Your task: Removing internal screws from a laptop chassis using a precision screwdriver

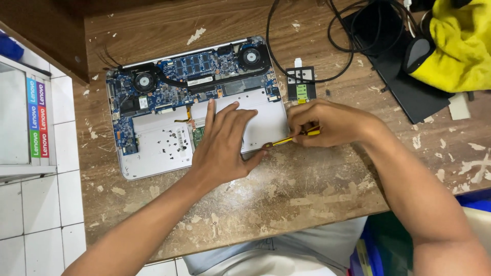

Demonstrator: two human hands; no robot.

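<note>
The left hand (221, 145) lies flat, fingers spread and unclenched, on the pale inner panel of an opened laptop (153, 148) whose blue circuit board and two fans sit beyond the fingertips. Just to its right, the right hand (327, 122) pinches a yellow-handled screwdriver (290, 139), tip at the laptop's near edge. Under both hands is a worn wooden table (286, 194) with peeling patches. Beyond the right hand lie black cables (307, 76) and a yellow cloth (455, 46); left of the table, white floor tiles (46, 220).
</note>
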